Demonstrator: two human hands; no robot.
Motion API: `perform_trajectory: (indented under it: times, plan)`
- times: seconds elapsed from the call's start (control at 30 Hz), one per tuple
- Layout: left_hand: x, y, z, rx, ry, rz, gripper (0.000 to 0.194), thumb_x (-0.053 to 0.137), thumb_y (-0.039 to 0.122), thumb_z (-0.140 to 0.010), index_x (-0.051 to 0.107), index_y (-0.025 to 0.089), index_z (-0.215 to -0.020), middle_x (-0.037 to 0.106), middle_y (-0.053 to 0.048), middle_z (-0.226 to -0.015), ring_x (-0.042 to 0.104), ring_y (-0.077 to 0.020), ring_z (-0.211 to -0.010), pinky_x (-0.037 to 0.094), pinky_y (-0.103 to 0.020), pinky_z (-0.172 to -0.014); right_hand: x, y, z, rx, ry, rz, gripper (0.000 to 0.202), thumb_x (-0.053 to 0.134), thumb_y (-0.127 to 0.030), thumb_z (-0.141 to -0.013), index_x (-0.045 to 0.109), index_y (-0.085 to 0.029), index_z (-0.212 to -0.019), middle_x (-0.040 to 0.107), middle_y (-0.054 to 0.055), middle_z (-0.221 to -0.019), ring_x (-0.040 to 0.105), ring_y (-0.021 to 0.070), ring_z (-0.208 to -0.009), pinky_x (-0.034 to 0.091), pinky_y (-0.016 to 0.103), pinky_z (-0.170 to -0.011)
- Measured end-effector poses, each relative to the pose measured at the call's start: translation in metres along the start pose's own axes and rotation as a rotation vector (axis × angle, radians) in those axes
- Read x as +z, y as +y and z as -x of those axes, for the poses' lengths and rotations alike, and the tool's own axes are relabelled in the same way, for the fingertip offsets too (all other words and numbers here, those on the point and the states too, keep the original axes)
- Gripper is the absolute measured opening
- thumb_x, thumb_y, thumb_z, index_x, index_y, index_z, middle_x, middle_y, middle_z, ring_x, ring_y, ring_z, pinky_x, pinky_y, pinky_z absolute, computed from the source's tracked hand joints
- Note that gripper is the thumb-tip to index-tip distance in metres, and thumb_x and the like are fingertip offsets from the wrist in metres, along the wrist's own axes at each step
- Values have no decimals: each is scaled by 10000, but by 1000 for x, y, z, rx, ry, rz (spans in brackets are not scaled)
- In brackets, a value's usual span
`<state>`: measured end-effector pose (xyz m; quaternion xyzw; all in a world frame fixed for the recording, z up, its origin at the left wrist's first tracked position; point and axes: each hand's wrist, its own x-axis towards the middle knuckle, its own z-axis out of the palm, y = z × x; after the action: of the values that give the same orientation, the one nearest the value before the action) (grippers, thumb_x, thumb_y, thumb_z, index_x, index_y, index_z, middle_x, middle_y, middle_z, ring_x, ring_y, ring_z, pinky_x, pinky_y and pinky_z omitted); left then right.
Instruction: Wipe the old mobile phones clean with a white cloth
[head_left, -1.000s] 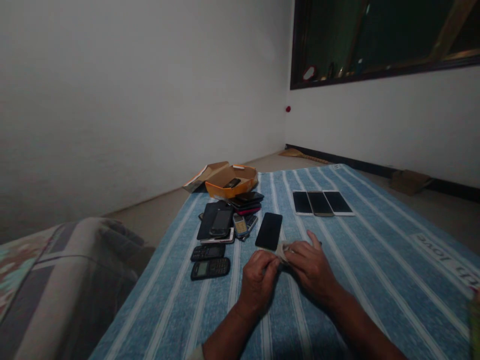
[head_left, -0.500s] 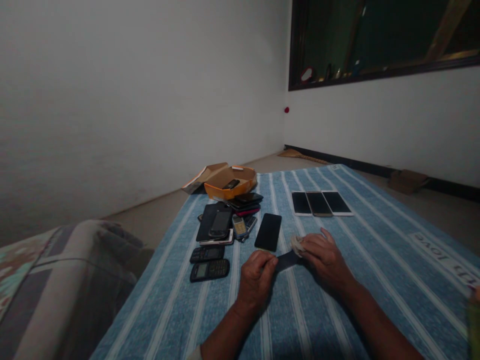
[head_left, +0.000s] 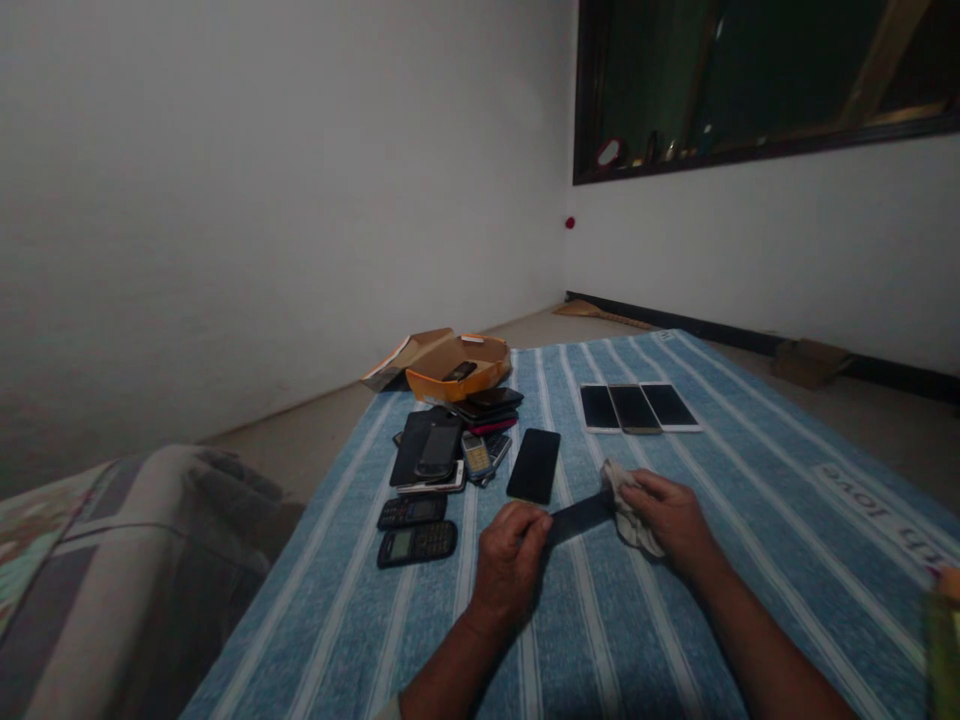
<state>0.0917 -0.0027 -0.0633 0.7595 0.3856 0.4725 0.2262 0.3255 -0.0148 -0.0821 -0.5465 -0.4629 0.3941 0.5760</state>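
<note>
My left hand (head_left: 513, 560) pinches the near end of a dark, flat smartphone (head_left: 579, 520), tilted above the bedspread. Bunched in the fingers of my right hand (head_left: 675, 515) is a whitish cloth (head_left: 631, 510), which covers the phone's far end. A larger black smartphone (head_left: 534, 465) lies just beyond my left hand. Two keypad phones, one with a greenish screen (head_left: 417, 543) and a darker one (head_left: 412, 511), rest to the left.
An orange cardboard box (head_left: 459, 380) stands open at the back, beside a pile of phones (head_left: 439, 447). Three smartphones (head_left: 636, 408) lie in a row at the far right. The blue striped bedspread (head_left: 315, 600) spreads beneath everything; a draped grey fabric (head_left: 165, 560) is at left.
My right hand has slid the cloth rightward and outward, and more of the phone's dark surface shows. My left hand keeps its pinch in nearly the same place.
</note>
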Motion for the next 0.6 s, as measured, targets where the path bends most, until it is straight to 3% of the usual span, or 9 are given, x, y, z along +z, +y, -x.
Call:
perform_trajectory:
  times: [0.1, 0.2, 0.27, 0.4, 0.5, 0.6]
  plan:
    - [0, -1, 0, 5, -1, 5, 199, 531, 243, -907, 644, 200, -750, 671, -37, -752, 651, -181, -733, 521, -299, -684, 1, 3, 1, 86, 28, -79, 448, 769, -532, -676, 763, -146, -902, 670, 31, -699, 571, 148, -559, 448, 242, -504]
    - [0, -2, 1, 2, 4, 5, 193, 534, 239, -906, 648, 201, -754, 679, -40, -765, 655, -182, -739, 525, -303, -690, 1, 3, 1, 63, 56, -63, 451, 756, -540, -687, 762, -146, -906, 666, 31, -685, 584, 161, -563, 462, 258, -515]
    - [0, -2, 0, -3, 6, 1, 198, 530, 237, -907, 644, 202, -748, 678, -40, -762, 656, -184, -743, 524, -302, -687, 1, 0, 1, -74, 61, 37, 385, 713, -525, -744, 763, -164, -870, 681, 42, -729, 623, 186, -633, 496, 285, -582]
    - [0, 0, 0, 19, -1, -12, 205, 524, 244, -914, 642, 203, -752, 669, -37, -742, 655, -184, -739, 523, -301, -682, 9, -8, 4, -513, -31, 375, 252, 567, -395, -915, 744, -219, -878, 713, 70, -916, 660, 222, -867, 503, 375, -829]
    - [-1, 1, 0, 39, 4, -20, 220, 515, 254, -924, 640, 204, -751, 666, -36, -736, 651, -181, -731, 527, -302, -686, 23, -15, 10, -755, -89, 643, 212, 497, -276, -971, 704, -249, -937, 721, 53, -953, 647, 220, -953, 345, 520, -1041]
    - [-1, 1, 0, 33, 4, -23, 213, 523, 252, -918, 636, 202, -745, 663, -31, -728, 648, -177, -715, 528, -298, -677, 35, -19, 14, -840, -121, 780, 209, 466, -236, -988, 670, -250, -950, 719, 30, -945, 640, 200, -945, 199, 583, -1106]
